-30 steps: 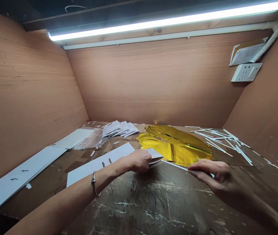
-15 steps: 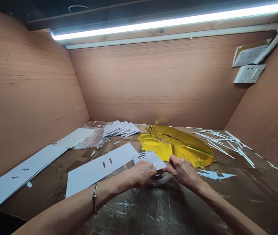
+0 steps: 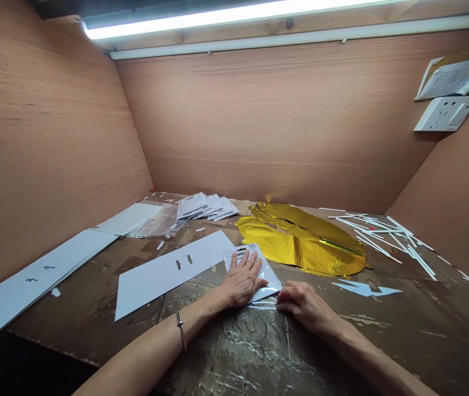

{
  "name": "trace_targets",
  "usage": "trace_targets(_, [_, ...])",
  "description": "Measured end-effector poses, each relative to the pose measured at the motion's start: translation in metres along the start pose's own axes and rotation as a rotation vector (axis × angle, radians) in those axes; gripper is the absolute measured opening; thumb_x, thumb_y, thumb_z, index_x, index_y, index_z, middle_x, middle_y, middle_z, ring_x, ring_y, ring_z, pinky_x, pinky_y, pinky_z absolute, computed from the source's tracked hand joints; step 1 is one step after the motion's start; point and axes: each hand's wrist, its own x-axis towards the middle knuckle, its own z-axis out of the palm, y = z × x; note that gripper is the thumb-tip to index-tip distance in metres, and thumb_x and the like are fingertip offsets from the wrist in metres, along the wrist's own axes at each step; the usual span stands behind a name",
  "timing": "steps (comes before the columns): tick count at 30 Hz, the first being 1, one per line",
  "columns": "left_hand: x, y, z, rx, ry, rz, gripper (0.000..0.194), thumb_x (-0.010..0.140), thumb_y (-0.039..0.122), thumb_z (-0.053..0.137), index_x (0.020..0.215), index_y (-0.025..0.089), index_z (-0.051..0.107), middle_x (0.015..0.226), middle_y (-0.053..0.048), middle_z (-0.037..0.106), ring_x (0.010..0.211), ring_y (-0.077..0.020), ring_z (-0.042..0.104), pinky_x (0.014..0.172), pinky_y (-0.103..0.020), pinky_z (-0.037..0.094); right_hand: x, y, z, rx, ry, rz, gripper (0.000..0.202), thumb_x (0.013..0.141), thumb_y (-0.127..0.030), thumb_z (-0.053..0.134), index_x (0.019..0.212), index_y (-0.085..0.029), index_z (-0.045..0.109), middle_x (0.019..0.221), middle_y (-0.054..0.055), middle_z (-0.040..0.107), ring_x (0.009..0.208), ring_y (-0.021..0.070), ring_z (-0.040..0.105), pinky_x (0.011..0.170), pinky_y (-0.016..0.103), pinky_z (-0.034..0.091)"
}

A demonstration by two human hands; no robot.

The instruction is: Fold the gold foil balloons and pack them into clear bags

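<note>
A white card in a clear plastic bag (image 3: 266, 276) lies on the worktable, printed side up with a hang hole near its far edge. My left hand (image 3: 243, 279) presses flat on it, fingers spread. At the bag's near right corner, my right hand (image 3: 299, 301) is closed with its fingertips pinching the clear plastic flap. Just left of the bag lies a long white card sheet (image 3: 168, 275) with two cut-out hang holes. Folded gold foil balloons (image 3: 300, 242) rest just beyond the bag.
Several packed cards (image 3: 207, 206) are stacked at the back. Clear bags (image 3: 156, 223) and more white card sheets (image 3: 44, 275) lie at the left. White sticks (image 3: 391, 236) scatter at the right, near a white paper cut-out (image 3: 366, 288). Wooden walls (image 3: 251, 126) enclose the table.
My left hand has gone from curled fingers to lying flat on the bagged card, which now rests flat on the table. My right hand has lowered to the bag's near corner. The view has tilted down.
</note>
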Motion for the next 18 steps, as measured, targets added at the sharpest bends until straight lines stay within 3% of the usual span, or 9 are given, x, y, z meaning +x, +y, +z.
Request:
trace_targets(7, [-0.002,0.000,0.000,0.018,-0.009,-0.009,0.062,0.084,0.053,0.008,0.132,0.015,0.022,0.140,-0.010,0.017,0.128,-0.0277,0.004,0.099,-0.053,0.004,-0.010,-0.002,0.016,-0.249,0.062,-0.037,0.017,0.081,-0.017,0.038,0.072,-0.015,0.051,0.074,0.007,0.056,0.067,0.0174,0.049,0.061,0.028,0.034])
trace_targets(11, [-0.002,0.001,0.000,0.021,-0.002,-0.009,0.062,0.085,0.053,0.008,0.132,0.015,0.023,0.140,-0.011,0.018,0.128,-0.0280,0.005,0.099,-0.054,0.004,-0.016,-0.003,0.016,-0.410,0.216,-0.041,0.016,0.081,-0.015,0.038,0.071,-0.016,0.051,0.085,0.011,0.055,0.077,0.0206,0.050,0.063,0.030,0.038])
trace_targets(14, [-0.002,0.000,0.001,0.015,0.016,0.006,0.064,0.084,0.053,0.007,0.132,0.014,0.023,0.140,-0.011,0.019,0.128,-0.0282,0.006,0.099,-0.055,0.003,-0.018,-0.007,0.008,-0.293,0.323,-0.095,0.011,0.079,-0.014,0.042,0.080,-0.017,0.053,0.100,0.011,0.053,0.091,0.0216,0.048,0.073,0.032,0.040])
trace_targets(18, [-0.002,-0.001,0.001,0.022,0.007,0.014,0.062,0.085,0.052,0.008,0.132,0.014,0.022,0.140,-0.011,0.018,0.128,-0.0285,0.005,0.098,-0.055,0.004,-0.012,-0.006,0.004,-0.023,0.189,-0.130,0.026,0.076,-0.011,0.049,0.100,-0.020,0.051,0.086,0.004,0.058,0.084,0.0173,0.050,0.074,0.030,0.041])
